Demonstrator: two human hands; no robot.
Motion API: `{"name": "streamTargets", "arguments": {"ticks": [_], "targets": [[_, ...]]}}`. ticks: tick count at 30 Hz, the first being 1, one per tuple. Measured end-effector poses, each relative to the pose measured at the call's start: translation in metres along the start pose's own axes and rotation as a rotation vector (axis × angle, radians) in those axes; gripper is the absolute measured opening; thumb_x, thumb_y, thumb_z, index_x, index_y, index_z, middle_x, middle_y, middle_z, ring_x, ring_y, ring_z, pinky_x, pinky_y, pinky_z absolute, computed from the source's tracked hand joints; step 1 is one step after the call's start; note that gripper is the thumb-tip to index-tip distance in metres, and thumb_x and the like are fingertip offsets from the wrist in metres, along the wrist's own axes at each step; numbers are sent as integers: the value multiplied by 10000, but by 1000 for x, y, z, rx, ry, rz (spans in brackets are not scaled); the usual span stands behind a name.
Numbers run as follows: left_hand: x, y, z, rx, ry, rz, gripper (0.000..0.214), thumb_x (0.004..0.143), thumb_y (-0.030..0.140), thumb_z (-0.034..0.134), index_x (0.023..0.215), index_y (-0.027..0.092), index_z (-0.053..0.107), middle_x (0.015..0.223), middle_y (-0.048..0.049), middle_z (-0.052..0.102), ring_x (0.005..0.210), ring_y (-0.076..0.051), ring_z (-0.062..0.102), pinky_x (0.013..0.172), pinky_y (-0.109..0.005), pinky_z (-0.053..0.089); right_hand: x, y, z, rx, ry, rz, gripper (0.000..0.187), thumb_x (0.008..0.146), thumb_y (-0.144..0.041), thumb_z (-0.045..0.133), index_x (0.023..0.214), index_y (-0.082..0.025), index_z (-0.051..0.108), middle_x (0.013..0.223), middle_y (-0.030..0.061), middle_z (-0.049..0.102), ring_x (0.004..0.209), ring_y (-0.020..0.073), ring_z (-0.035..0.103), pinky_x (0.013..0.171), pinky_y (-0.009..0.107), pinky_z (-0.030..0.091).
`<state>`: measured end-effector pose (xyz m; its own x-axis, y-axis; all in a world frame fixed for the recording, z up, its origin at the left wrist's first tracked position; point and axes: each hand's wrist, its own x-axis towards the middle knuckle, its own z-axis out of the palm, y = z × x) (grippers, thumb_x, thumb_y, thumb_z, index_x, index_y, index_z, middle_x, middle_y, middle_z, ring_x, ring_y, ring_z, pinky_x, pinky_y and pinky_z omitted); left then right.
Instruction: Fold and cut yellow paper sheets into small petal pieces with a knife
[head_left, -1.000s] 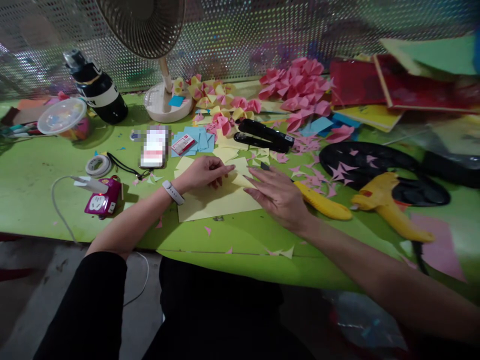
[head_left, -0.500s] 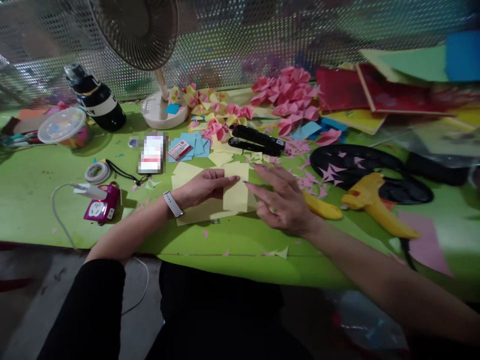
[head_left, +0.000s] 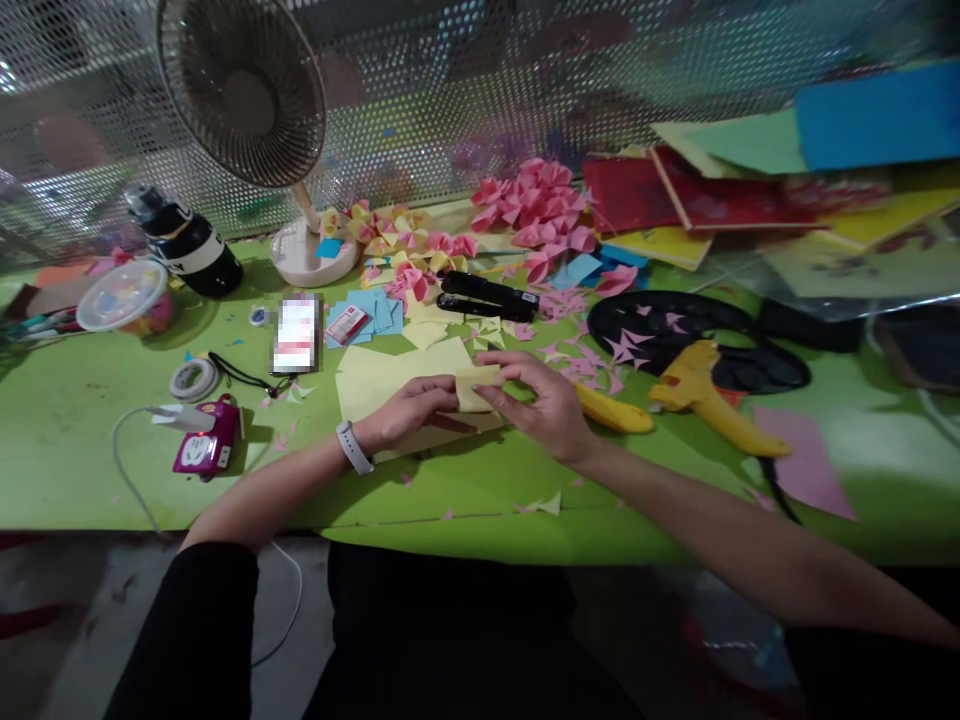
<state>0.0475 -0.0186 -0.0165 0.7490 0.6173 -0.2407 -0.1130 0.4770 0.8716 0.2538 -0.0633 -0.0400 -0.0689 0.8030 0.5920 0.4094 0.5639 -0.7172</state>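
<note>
Table (head_left: pixel 465 535): fan (head_left: pixel 247 105) at back edge, left of centre; black stapler (head_left: pixel 504 294) and pink scraps (head_left: pixel 628 347) beyond the hands, yellow handle (head_left: pixel 616 410) just right. Near the front edge, left hand (head_left: pixel 415 410) and right hand (head_left: pixel 546 407) both pinch a small pale-yellow paper (head_left: pixel 472 388), seemingly folded, over a larger sheet (head_left: pixel 375 382).

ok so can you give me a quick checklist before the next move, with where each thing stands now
1. Small yellow paper held between left grip and right grip: ok.
2. Crease sharp and edges lined up: cannot tell, too small and partly covered by fingers.
3. Glue gun apart from both grips: ok, lying to the right.
4. Yellow-handled tool safe at its front end: cannot tell, the right grip hides part of it.
5. Stapler off the paper in use: ok, lying beyond the grips.
6. Table free of loose scraps: not ok, pink scraps are scattered about.
</note>
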Motion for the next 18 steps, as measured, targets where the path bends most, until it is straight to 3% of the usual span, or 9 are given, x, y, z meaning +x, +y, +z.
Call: {"name": "streamTargets", "arguments": {"ticks": [3, 7, 14, 18], "targets": [[-1, 1, 1, -14, 16, -3, 348, 756, 380, 833, 979, 122, 762, 1036, -88, 730, 948, -207, 691, 896, -417, 603, 0, -2, 1, 87, -23, 60, 198, 916, -411, 719, 858, -231, 659, 1091, 78, 758, 1016, 237, 715, 891, 432, 603], [-1, -3, 4, 74, 18, -9, 417, 685, 322, 915, 1007, 114, 752, 990, -78, 767, 867, -158, 723, 899, -352, 583, -1, -6, 2, 181, -73, 157, 214, 910, -448, 714, 891, -245, 650, 886, 46, 730, 860, 223, 706, 788, 402, 611], [-1, -5, 9, 106, 94, -26, 444, 666, 407, 917, 906, 87, 726, 917, -90, 782, 890, -185, 755, 879, -349, 590, 1, -9, 1, 352, -28, 387, 441, 834, -475, 786, 1153, -234, 601, 1124, 96, 718, 1037, 242, 696, 888, 418, 595], [-1, -2, 8, 84, 77, -52, 488, 663, 406, 918, 957, 77, 708, 931, -102, 784, 926, -206, 762, 892, -365, 584, 5, -13, -4, 413, -120, 496, 350, 842, -513, 757, 998, -213, 669, 930, 62, 729, 796, 193, 691, 656, 331, 589]]}}
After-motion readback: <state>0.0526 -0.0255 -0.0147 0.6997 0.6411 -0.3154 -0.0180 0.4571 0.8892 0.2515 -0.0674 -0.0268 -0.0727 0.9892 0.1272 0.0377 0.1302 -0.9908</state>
